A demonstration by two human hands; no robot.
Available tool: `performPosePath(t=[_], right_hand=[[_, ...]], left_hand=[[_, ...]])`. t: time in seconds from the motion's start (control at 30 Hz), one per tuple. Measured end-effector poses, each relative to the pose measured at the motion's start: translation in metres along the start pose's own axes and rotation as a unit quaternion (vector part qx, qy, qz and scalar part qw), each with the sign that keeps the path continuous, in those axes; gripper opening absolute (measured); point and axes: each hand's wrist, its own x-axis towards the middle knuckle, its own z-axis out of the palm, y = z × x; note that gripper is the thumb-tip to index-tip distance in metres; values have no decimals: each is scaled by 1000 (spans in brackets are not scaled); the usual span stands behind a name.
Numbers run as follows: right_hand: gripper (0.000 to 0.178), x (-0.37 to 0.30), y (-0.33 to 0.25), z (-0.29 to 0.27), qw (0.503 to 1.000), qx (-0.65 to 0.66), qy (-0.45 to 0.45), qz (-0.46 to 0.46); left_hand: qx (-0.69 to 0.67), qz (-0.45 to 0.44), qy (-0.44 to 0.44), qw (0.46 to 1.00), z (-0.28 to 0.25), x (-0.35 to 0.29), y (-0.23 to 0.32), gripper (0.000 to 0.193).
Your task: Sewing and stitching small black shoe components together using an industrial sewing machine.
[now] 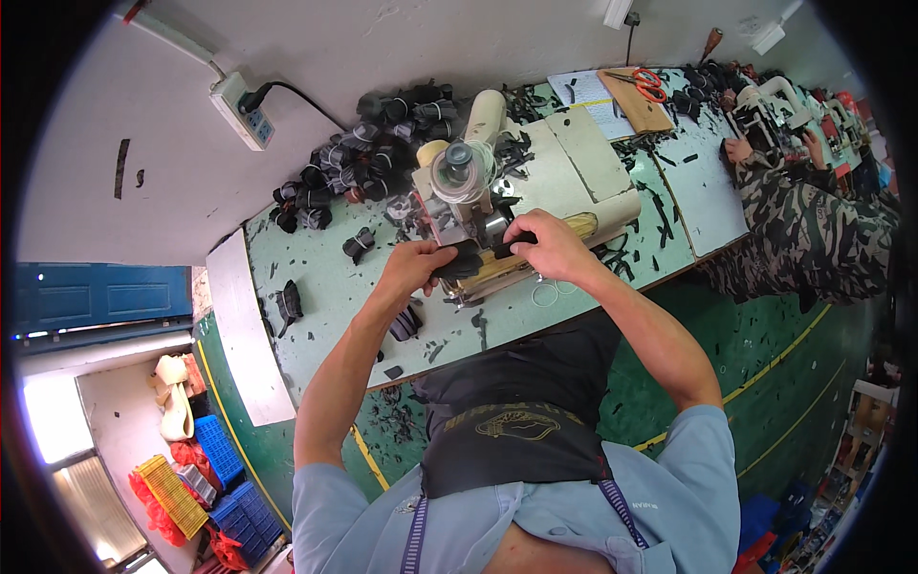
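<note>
While guiding the dark cloth piece at the sewing machine, keep the edge flat and the tension light and even, as judged best; hold clear of the machine's head. Found left hand nearly closed, pinching the dark cloth piece between thumb and fingers. Found right hand likewise nearly closed, with a black strip between thumb and forefinger. Cannot confirm any join between strip and cloth. Located the dark cloth piece between both hands, on the machine's near side. Noted dark bundles on the desk beyond the left hand. Advise keeping loose scraps from under the work.
</note>
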Motion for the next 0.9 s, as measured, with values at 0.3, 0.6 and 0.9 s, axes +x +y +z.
performPosePath(t=[0.3, 0.6, 0.9], right_hand=[[25, 9, -8, 11, 998, -19, 57, 23], [20, 1, 2, -1, 1000, 21, -9, -19], [19, 5, -12, 6, 992, 84, 50, 75]], left_hand=[[-36, 52, -24, 998, 5, 1, 0, 28], [140, 20, 28, 990, -1, 4, 23, 24], [-19, 75, -10, 997, 2, 8, 2, 23]])
